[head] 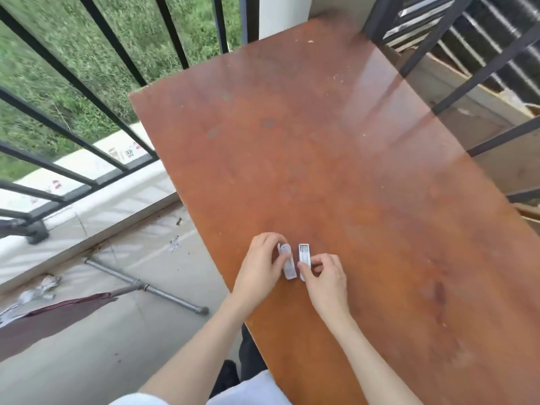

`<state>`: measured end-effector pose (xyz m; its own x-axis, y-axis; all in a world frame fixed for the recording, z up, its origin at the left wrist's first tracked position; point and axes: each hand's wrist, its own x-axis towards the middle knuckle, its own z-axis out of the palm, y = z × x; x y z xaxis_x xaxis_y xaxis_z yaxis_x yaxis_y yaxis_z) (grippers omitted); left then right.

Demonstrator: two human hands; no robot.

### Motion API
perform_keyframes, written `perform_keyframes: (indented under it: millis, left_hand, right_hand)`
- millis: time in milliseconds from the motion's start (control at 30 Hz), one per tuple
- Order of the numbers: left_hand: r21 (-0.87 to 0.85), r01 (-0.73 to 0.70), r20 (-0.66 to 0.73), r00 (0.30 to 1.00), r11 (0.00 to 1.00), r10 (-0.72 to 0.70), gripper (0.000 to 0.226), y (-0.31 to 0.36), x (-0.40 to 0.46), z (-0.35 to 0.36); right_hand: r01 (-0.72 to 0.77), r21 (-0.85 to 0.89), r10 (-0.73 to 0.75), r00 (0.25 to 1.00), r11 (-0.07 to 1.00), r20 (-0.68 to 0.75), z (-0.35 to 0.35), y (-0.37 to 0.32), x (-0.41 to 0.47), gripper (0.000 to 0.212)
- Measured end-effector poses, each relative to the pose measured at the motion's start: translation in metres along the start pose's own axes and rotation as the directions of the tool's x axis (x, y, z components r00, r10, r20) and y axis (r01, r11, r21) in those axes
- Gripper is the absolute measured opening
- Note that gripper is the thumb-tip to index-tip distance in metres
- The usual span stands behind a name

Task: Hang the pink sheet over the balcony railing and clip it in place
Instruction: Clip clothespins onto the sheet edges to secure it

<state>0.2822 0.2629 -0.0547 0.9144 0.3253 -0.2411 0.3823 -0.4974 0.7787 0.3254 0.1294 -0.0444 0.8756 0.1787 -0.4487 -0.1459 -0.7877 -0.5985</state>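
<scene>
We see two pale grey plastic clips lying side by side on the brown wooden tabletop [336, 141], long axes pointing away from us. Our left hand [260, 264] pinches the left clip [285, 260]; our right hand [324, 279] pinches the right clip [303, 257]. The black metal balcony railing [87, 92] stands to the left.

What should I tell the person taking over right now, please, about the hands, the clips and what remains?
Left hand: pinches the left clip, which lies on the table.
Right hand: pinches the right clip, also on the table.
The clips lie side by side near the table's near left edge. The railing stands left of the table, bare.
The pink sheet is not in view.
Done: nothing that shows.
Left: lift the clips, hang the sheet over the railing, clip it.
</scene>
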Motion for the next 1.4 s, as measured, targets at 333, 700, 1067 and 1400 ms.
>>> perform_keyframes:
  millis: [333, 700, 1067, 1400]
  left_hand:
    - [-0.559, 0.428, -0.136, 0.797, 0.71, -0.588, 0.005, -0.026, -0.092, -0.086]
    - [-0.899, 0.128, -0.297, 0.525, 0.42, -0.797, 0.011, -0.137, -0.376, -0.243]
    - [-0.788, -0.529, -0.362, -0.012, 0.314, -0.932, 0.025, -0.221, -0.677, -0.323]
    - [-0.797, -0.235, -0.564, -0.038, 0.556, -0.825, 0.023, -0.311, -0.834, -0.438]
  right_hand:
    - [0.069, -0.064, -0.054, 0.976, 0.996, 0.209, 0.02, -0.05, -0.054, 0.019]
    - [0.65, -0.001, -0.467, 0.546, 0.76, 0.696, 0.191, -0.191, -0.255, 0.026]
    - [0.706, 0.358, -0.382, -0.134, 0.611, 0.914, 0.386, -0.299, -0.554, 0.008]
    - [0.67, 0.506, -0.347, -0.369, 0.544, 0.862, 0.545, -0.383, -0.766, 0.039]
